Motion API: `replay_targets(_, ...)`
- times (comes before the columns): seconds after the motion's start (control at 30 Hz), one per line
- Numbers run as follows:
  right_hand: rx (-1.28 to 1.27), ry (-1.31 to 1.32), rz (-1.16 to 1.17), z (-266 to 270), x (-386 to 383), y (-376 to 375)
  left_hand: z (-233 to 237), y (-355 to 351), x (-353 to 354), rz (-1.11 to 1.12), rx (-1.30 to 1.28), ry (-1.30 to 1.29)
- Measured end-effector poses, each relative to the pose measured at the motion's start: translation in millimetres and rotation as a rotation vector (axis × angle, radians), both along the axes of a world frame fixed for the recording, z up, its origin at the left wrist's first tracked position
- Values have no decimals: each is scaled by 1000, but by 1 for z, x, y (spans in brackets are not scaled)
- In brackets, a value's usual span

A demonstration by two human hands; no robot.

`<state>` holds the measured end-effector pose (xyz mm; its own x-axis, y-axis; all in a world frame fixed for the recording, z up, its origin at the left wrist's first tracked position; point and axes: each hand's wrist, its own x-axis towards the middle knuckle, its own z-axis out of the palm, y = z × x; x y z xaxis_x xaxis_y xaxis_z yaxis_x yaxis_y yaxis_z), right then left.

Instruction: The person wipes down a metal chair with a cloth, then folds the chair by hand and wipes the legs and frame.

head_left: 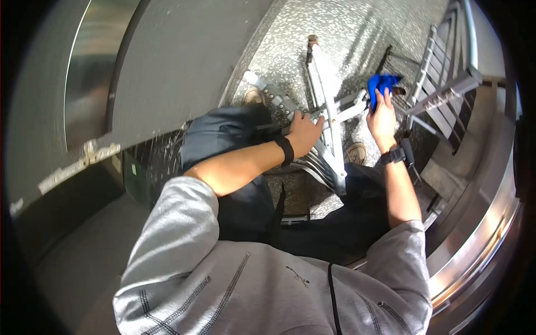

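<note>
A light metal folding frame [333, 134] with crossed, riveted bars stands between my knees, over the speckled floor. My left hand [305, 134] has its fingers curled over a bar near the frame's middle. Out to the right, my right hand [382, 120] presses a bright blue cloth [379, 86] against the right end of a bar. The cloth covers part of that end, and the fingertips lie on the cloth. Dark bands circle both wrists.
A metal rack with slats [441, 84] stands at the upper right. On the left is a large grey panel [178, 61] with a worn lower edge. My shoes show on the speckled floor [285, 33]. A shiny metal edge [480, 234] curves along the right.
</note>
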<state>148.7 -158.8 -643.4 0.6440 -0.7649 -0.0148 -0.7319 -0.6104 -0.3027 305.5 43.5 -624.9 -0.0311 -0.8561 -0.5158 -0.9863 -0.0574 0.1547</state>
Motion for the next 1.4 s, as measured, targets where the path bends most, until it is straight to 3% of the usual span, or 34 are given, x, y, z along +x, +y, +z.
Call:
replay_targets(0.13, 206, 220, 145, 33, 29, 48, 4, -5, 0, 59, 57, 47)
replay_targets(0.23, 172, 80, 324, 28, 32, 62, -11, -2, -8, 60, -28, -37)
replay_targets(0.33, 239, -32, 286, 23, 27, 28, -17, 2, -8, 103, -138, 52)
replay_targets(0.4, 46, -50, 257, 22, 12, 2, -25, 6, -9, 113, -244, 67)
replay_targets(0.47, -48, -79, 112, 13, 1, -18, -31, 1, -11, 160, -192, 124)
replay_targets(0.57, -115, 32, 127, 4, 8, -9, -29, -9, -15, 166, -67, 65)
replay_targets(0.73, 163, 83, 274, 21, 45, 51, -7, -10, -10, 140, 17, 60)
replay_targets(0.87, 94, -67, 297, 5, 27, 17, -13, -6, -10, 158, -52, 86)
replay_targets(1.03, -106, -58, 47, 9, 0, -20, -9, -8, -9, 194, -49, 103)
replay_targets(1.3, 166, -55, 315, 12, 36, 53, -26, -9, -10, 158, -41, 121)
replay_targets(1.4, 165, -98, 331, 9, 29, 35, -21, -5, -7, 200, -96, 165)
